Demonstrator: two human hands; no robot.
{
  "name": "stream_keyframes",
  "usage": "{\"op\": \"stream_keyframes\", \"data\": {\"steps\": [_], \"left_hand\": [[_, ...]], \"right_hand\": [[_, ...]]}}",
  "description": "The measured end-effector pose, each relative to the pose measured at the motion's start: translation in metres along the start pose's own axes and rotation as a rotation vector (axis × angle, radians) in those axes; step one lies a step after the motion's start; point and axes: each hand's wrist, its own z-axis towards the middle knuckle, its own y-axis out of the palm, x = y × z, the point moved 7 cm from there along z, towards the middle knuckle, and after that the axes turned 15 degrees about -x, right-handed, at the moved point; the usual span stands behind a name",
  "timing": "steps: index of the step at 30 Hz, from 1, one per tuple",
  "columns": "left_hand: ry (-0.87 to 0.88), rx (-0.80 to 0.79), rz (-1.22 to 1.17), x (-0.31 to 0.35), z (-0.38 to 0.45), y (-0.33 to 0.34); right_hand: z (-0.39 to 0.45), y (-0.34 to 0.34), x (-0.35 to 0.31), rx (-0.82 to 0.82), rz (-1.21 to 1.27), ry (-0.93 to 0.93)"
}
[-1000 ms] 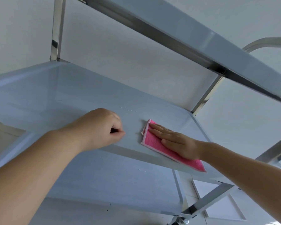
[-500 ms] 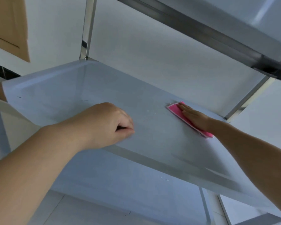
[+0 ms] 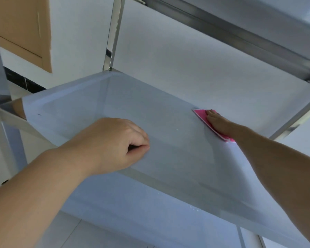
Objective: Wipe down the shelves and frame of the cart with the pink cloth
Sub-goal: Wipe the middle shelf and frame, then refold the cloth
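The pink cloth (image 3: pixel 200 115) lies flat on the cart's middle shelf (image 3: pixel 115 104), close to its far edge. My right hand (image 3: pixel 217 122) presses down on the cloth with the fingers stretched out, covering most of it. My left hand (image 3: pixel 113 144) is curled into a loose fist and rests on the near edge of the same shelf, holding nothing that I can see. A lower shelf (image 3: pixel 132 212) shows beneath, and the metal underside of the top shelf (image 3: pixel 240 33) crosses the upper right.
A shiny upright post (image 3: pixel 113 38) rises at the shelf's far left corner, another slanted post (image 3: pixel 293 120) at the right. A white wall stands behind the cart. A tan door panel (image 3: pixel 21 29) is at the upper left, with tiled floor below.
My right hand has slid the pink cloth away from me, from the shelf's near right part to its far edge. The left hand stays on the near edge. My view has shifted left.
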Motion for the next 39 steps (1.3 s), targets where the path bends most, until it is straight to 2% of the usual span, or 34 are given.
{"op": "stream_keyframes", "data": {"steps": [7,16,21,26,31,39], "left_hand": [[-0.023,0.024,0.012,-0.003,-0.001,0.0],[-0.049,0.001,0.008,-0.003,-0.001,-0.003],[-0.045,0.009,-0.003,-0.003,-0.001,-0.004],[-0.024,-0.016,-0.017,0.0,-0.001,-0.007],[-0.107,-0.015,0.06,-0.031,-0.022,-0.027],[-0.194,-0.003,0.009,-0.055,-0.036,-0.034]], "right_hand": [[-0.03,0.019,-0.064,-0.085,0.036,-0.215],[-0.141,0.064,-0.131,-0.153,-0.171,-0.542],[-0.196,0.083,-0.15,-0.061,-0.237,-0.685],[-0.211,0.086,-0.156,-0.093,-0.209,-0.672],[-0.208,0.087,-0.159,-0.268,-0.248,-0.645],[-0.172,0.077,-0.208,-0.237,-0.238,-0.723]]}}
